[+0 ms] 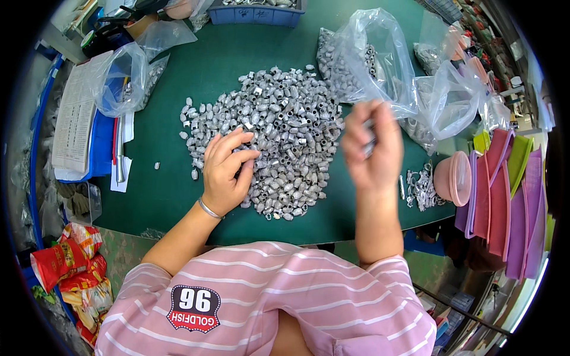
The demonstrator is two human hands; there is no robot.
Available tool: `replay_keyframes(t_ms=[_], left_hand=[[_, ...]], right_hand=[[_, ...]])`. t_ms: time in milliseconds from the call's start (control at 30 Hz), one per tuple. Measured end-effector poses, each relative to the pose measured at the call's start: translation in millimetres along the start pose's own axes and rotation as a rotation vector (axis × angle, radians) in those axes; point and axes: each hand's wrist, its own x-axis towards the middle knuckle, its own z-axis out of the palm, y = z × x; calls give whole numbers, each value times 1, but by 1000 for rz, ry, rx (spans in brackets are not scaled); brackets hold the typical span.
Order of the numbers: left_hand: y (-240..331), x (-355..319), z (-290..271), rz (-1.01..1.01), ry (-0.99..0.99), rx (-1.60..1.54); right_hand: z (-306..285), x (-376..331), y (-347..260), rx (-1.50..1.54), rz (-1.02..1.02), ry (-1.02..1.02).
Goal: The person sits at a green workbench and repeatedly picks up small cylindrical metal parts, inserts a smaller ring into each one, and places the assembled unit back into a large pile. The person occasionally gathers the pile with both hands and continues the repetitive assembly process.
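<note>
A wide heap of small grey metal barrel-shaped pieces (285, 136) covers the middle of the green table. My left hand (227, 169), with a silver bangle at its wrist, rests on the heap's left side. Its fingers are apart and touch the pieces there. Right of the heap, my right hand (374, 145) is raised and smeared by motion, its fingers curled round some of the grey metal pieces (369, 140). How many it holds is hidden. Just beyond it stands an open clear plastic bag (380, 53) with more such pieces inside.
Another clear bag (448, 104) lies to the right, above small silvery parts (423, 188) and a pink tub (454, 178). Pink, purple and green trays (504, 190) stand at the right edge. A blue bin (258, 15) is at the back; printed paper (77, 118) lies left.
</note>
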Motion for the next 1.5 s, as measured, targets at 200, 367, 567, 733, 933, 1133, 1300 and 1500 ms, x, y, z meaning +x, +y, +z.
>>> replay_keyframes(t_ms=[200,367,567,733,933,1133,1300,1500], left_hand=[[1,3,3,15,20,-18],[0,2,-1,15,24,-38],[2,2,-2,81,18,-78],[7,15,-2,45,37,-25],[9,25,6,-40,-34,63],[11,22,-1,63,59,21],[25,11,-5,35,91,-219],[38,1,-3,-184,-24,-661]], right_hand=[[-15,95,-63,-779,-486,239],[1,59,-19,-1510,-1024,-32],[-13,-17,50,-1564,-300,-334],[-18,-28,63,-1428,-308,-164],[-31,-33,68,-1447,-452,-198],[-30,-45,79,-1277,-564,-61],[-25,-49,82,-984,-683,-168],[-21,-54,75,-1014,-748,-296]])
